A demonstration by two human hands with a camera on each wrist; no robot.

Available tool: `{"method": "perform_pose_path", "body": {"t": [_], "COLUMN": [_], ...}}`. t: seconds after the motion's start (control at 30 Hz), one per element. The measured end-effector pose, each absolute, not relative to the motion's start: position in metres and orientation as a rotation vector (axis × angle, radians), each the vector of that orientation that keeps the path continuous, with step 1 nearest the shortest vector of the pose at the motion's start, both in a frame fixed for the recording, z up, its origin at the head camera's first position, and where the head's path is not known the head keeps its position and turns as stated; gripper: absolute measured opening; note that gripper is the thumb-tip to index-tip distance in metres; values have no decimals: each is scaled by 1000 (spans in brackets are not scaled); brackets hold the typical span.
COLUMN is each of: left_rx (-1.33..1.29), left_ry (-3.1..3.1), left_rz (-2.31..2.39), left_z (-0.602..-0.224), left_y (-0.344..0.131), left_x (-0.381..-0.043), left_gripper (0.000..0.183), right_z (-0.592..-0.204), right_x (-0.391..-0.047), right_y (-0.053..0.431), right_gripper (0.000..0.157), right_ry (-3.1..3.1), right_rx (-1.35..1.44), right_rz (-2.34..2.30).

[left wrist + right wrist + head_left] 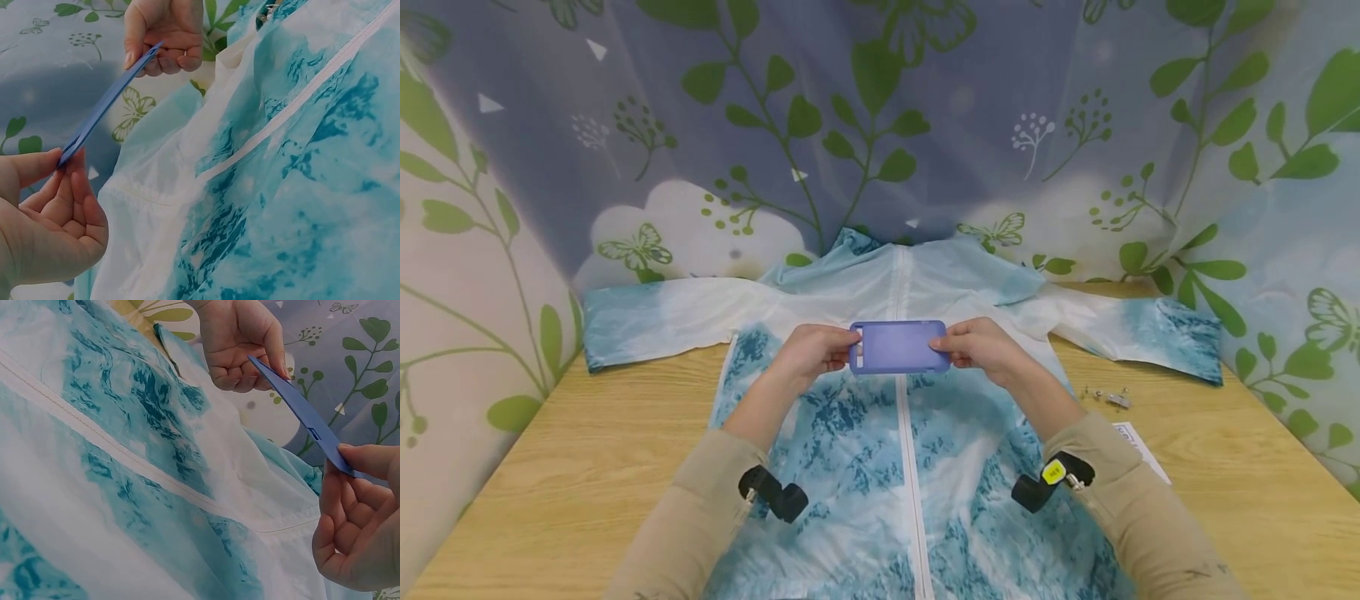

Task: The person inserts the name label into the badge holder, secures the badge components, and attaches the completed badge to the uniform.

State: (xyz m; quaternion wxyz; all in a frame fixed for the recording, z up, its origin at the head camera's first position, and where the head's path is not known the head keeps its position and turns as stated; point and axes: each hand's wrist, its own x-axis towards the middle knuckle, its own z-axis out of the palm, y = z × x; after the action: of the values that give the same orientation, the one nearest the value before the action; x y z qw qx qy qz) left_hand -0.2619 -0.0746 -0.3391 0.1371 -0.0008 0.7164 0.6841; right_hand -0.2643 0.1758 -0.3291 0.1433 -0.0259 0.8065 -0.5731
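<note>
A blue-purple phone case (898, 346) is held level above a jacket, with a cutout slot at its left end. My left hand (814, 350) pinches the left end between thumb and fingers. At the opposite end my right hand (981, 348) pinches it the same way. Both wrist views show the phone case (103, 109) nearly edge-on, thin and slightly curved. Beneath lies a white and teal zip jacket (850, 467), spread flat with its sleeves stretched out to both sides.
Small metal pieces (1117, 401) lie on the wooden table (1217, 467) right of the jacket. A white card with print (1142, 450) is partly covered by the right sleeve. Leaf-patterned curtains (820, 108) enclose the back and sides.
</note>
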Motion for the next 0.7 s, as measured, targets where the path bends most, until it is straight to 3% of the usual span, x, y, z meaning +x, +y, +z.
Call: {"method": "perform_pose_path", "body": {"t": [0.23,0.47,0.7], "left_rx": [11,19,-4], "left_ry": [2088,2120,2165], "left_rz": [1973,1955,1942], "left_z": [-337,-337,-337], "left_y": [-73,-72,-72], "left_x": [-263,-263,-264], "left_gripper": [33,30,30], "right_z": [-331,-330,-326], "right_x": [-265,-267,-264], "right_y": [179,181,180], "right_gripper": [26,18,19], "right_ry": [2347,2337,2310], "right_rx": [-20,-17,-20], "right_rz": [-1661,-1662,-1696]}}
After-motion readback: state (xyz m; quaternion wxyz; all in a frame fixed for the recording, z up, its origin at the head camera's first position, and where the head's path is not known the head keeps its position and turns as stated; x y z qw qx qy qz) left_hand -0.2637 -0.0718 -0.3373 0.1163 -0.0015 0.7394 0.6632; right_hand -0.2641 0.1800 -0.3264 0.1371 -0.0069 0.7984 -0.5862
